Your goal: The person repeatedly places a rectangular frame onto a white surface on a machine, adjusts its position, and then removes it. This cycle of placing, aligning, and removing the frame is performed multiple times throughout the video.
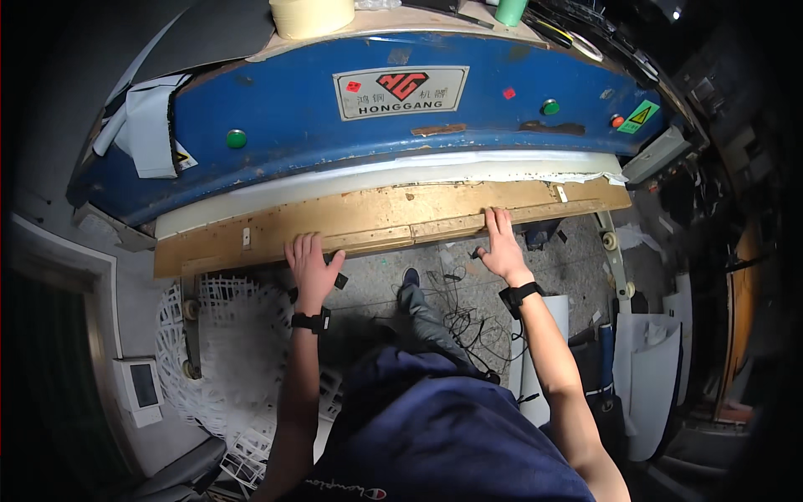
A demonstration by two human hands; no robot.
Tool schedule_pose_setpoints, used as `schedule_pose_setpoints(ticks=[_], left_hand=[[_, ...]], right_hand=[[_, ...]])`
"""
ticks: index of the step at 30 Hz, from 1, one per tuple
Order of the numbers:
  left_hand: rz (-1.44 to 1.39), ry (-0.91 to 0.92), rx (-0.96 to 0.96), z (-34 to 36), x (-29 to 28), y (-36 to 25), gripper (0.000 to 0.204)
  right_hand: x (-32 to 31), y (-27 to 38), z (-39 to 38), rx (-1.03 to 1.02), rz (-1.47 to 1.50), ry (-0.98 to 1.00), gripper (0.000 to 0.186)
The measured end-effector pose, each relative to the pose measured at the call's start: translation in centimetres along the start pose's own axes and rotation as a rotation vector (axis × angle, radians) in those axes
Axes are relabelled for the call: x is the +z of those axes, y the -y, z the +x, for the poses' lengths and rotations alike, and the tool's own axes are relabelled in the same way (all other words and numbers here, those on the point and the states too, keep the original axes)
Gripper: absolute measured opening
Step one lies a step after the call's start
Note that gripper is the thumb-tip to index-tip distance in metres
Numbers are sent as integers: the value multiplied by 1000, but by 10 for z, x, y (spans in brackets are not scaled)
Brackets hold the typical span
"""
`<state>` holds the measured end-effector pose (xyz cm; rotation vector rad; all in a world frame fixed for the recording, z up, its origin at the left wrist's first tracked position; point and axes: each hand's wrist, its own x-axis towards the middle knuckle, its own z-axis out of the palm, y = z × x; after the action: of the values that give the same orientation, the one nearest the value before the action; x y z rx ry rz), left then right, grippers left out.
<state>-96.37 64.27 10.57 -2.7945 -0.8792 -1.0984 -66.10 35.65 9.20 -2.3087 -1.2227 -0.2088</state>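
Observation:
A long tan wooden board (335, 211) juts out from the front of a blue machine (284, 96), a pale slab (251, 194) lying along its back side. On the board's near edge, left of its middle, my left hand (313, 272) rests with fingers laid flat over the top and thumb apart. My right hand (503, 251) lies further right on the same edge, fingers stretched forward and thumb out to the side. Neither hand holds anything. Each wrist wears a black strap, the left strap (311, 320) and the right strap (520, 297).
Green buttons (237, 139) and a red button (617, 121) sit on the blue front. Tape rolls (312, 17) stand on top. Below are black cables (473, 326) on the floor, white lattice scrap (180, 351) at left and white sheets (648, 376) at right.

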Motion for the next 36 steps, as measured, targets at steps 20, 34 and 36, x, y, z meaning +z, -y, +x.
schedule_pose_setpoints(ticks=[20, 34, 36], left_hand=[[-405, -51, -130, 70, -60, 40, 28], [-40, -244, 2, 88, -83, 65, 27], [-282, 84, -175, 73, -69, 44, 22]], right_hand=[[-98, -33, 61, 260, 211, -115, 36], [-105, 5, 76, 112, 420, -74, 34], [-76, 27, 66, -131, 350, 64, 31]])
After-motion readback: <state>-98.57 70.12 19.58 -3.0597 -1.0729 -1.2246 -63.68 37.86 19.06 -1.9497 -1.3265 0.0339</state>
